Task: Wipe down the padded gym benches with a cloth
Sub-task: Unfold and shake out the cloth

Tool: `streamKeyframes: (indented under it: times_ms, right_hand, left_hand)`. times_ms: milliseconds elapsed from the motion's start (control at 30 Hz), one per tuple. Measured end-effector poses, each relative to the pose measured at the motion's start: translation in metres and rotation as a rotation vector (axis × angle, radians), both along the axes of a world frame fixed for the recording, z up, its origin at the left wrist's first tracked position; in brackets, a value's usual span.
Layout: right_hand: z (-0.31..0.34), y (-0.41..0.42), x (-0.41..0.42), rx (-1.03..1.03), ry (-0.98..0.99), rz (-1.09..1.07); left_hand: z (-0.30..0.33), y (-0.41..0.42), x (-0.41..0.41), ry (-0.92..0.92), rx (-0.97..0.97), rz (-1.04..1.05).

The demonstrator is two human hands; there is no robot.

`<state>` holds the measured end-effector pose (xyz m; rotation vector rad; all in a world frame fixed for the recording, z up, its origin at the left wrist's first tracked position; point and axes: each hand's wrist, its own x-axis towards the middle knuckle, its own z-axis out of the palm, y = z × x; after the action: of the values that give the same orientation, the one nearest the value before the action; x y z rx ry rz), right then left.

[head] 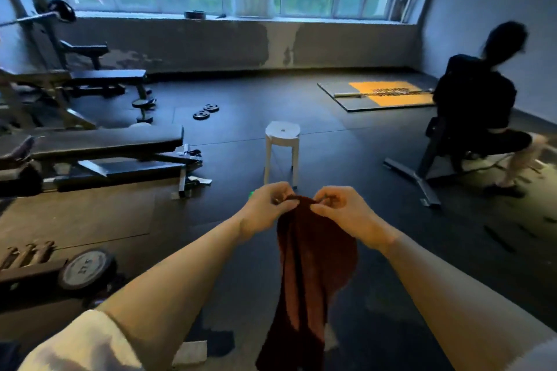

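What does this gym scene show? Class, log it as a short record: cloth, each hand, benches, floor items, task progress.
cloth: dark red cloth, hanging down in mid-air
left hand: left hand pinches the cloth's top edge
right hand: right hand pinches the same edge
benches: near padded bench on the left; far padded bench behind it
floor items: white stool, two weight plates
progress: cloth touches no bench; wiping not yet begun

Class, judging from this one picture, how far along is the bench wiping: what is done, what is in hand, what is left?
Done: nothing shows as wiped. In hand: the left hand and right hand pinch the top edge of the dark red cloth, which hangs in mid-air. Left: the near bench and the far bench, both untouched.
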<state>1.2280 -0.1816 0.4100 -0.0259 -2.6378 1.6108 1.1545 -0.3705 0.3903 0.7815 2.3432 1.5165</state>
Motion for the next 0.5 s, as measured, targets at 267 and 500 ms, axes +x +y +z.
streamKeyframes:
  times_ms: [267, 500]
  right_hand:
    - [-0.008, 0.107, -0.092, 0.258, -0.049, -0.088]
    - [-0.008, 0.161, -0.244, 0.276, 0.053, -0.141]
  left_hand:
    - [0.035, 0.088, -0.107, 0.202, -0.030, 0.096]
    - [-0.003, 0.099, -0.258, 0.358, -0.335, 0.082]
